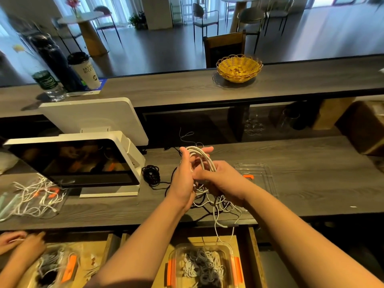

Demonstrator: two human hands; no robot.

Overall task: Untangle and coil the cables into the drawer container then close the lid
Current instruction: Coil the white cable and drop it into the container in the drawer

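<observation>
**One head-worn view, looking forward and down over the counter**

There is a single wide-angle camera, worn on the person's head and tilted down at the grey wooden counter. It sits close above the counter's near edge, so both forearms reach in from the bottom of the picture. Below that edge an open drawer fills the lower frame. Beyond the counter's far side the view reaches a raised shelf and a blurred room. Straight lines bow towards the frame's edges.
</observation>
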